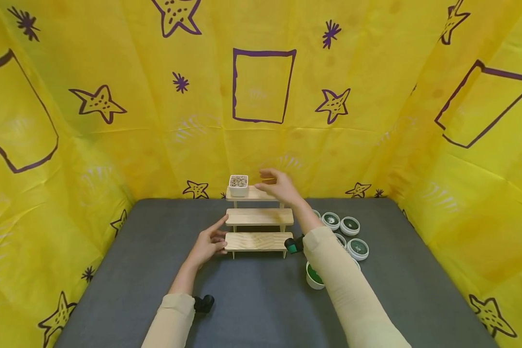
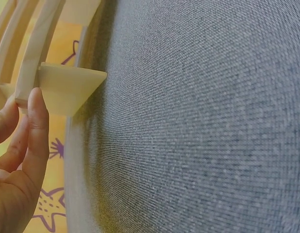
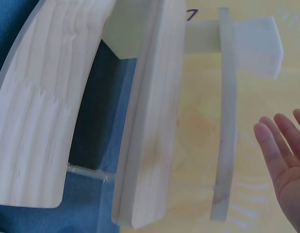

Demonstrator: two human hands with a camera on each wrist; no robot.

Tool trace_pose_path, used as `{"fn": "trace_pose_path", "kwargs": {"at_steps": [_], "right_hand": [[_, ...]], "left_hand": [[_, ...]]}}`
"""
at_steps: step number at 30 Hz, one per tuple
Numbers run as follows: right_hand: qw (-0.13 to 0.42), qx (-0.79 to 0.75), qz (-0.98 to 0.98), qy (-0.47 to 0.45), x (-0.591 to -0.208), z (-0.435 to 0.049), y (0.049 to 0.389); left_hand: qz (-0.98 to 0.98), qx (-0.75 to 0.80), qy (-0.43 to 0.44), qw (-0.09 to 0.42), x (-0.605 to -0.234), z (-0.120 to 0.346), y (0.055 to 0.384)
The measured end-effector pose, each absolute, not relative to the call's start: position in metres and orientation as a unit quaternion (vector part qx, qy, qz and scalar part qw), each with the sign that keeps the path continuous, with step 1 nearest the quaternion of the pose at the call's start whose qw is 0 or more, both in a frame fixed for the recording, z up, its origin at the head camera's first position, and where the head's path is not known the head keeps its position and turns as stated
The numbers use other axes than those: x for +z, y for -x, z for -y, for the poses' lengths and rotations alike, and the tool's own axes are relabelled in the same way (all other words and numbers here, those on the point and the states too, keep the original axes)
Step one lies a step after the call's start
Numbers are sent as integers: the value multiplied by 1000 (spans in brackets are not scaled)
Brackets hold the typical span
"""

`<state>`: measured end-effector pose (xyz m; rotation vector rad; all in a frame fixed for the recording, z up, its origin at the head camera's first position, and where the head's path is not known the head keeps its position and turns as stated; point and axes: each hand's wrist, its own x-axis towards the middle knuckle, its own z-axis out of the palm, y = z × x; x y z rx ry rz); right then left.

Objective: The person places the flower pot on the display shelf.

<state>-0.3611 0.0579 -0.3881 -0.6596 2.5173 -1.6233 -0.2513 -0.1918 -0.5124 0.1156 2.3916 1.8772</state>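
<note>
A three-tier wooden display stand [image 1: 259,240] stands at the middle of the table. On the left end of its top tier sits a small square white bowl [image 1: 239,191] filled with speckled brownish bits. My left hand [image 1: 206,246] is at the stand's left side, thumb and fingers pinching the end of the bottom tier; the left wrist view shows the fingertips on that board [image 2: 31,63]. Above the right part of the top tier, my right hand [image 1: 282,187] hovers with fingers loosely extended and nothing in them. It is apart from the bowl [image 3: 257,46] in the right wrist view.
Right of the stand, several round white containers [image 1: 350,232] with dark green tops are grouped, partly hidden behind my right forearm. A white cup [image 1: 315,284] with green inside stands nearer. Yellow patterned cloth [image 1: 261,154] walls off the back and sides of the grey table [image 1: 252,309].
</note>
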Motion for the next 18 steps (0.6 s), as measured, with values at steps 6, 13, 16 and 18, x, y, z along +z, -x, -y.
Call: {"fn": "trace_pose_path", "kwargs": {"at_steps": [6, 13, 16, 18], "right_hand": [[28, -529, -820, 215, -385, -72, 359], [11, -532, -822, 205, -375, -90, 351], [1, -531, -823, 200, -370, -97, 346], [-5, -531, -823, 200, -365, -102, 341]], "left_hand": [[-787, 614, -39, 50, -513, 191, 252], [-788, 613, -32, 49, -515, 190, 253], [-787, 615, -34, 50, -515, 190, 253], [-787, 614, -38, 50, -514, 191, 253]]}}
